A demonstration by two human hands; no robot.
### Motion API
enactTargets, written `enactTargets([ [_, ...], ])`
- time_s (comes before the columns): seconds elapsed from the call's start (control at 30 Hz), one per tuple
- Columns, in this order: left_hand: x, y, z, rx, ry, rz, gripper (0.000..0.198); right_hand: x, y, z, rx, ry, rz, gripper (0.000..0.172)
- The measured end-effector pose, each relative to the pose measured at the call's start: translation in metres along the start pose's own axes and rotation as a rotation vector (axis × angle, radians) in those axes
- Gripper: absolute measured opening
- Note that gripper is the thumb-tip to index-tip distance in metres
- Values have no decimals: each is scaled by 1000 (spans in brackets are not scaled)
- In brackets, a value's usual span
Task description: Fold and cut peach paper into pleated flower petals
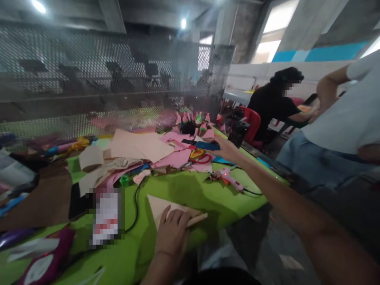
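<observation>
A cream triangular paper sheet (156, 206) is faced by a perforated grey metal screen (142, 89), borne near a lime-green tabletop's (168, 182) edge and pressed by the left hand (173, 227), fingers unclenched; whether a flat blue object (205, 145) is grasped by the right hand (226, 149) cannot be told.

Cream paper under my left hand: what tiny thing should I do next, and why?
Maybe lift the dark blue item with your right hand: that hand is stretched out to it, though I can't tell whether it grips it. Your left hand lies on the cream paper, so it could probably steady the paper meanwhile.
</observation>
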State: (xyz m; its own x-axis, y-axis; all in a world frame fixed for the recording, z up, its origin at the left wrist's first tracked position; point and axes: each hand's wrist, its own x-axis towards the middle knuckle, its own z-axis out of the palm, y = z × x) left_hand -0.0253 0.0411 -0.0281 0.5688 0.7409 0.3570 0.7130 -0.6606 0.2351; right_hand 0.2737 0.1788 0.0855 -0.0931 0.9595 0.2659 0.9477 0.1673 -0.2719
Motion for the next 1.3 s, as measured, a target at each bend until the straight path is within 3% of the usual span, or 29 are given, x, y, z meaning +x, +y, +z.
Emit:
enactTargets([
  [0.13, -5, 9, -11, -16, -96, 45, 35, -90, 0, 1, 213, -42, -147, 39],
  [0.2, -7, 13, -14, -9, -75, 73, 24, -127, -3, 3, 244, -92, -138, 37],
  [0.37, -14, 17, -18, 14, -6, 127, 12, -178, -8, 13, 280, -205, -85, 40],
  [0.5, -14, 17, -21, -7, -48, 90, 12, -185, -6, 22, 276, -211, -91, 43],
  [0.77, 3, 17, -37, -149, -205, -147, 12, -181, -3, 22, 272, -224, -165, 37],
  [0.9, 10, 15, -38, -84, -180, -233, 13, -183, -2, 23, 287, -221, -160, 37],
  [1.17, 17, 9, -34, 177, -174, -249, 19, -186, 3, 24, 280, -236, -161, 38],
  [1.3, 15, 10, -28, 241, -48, -231, 31, -184, 2, 21, 289, -263, -164, 38],
])
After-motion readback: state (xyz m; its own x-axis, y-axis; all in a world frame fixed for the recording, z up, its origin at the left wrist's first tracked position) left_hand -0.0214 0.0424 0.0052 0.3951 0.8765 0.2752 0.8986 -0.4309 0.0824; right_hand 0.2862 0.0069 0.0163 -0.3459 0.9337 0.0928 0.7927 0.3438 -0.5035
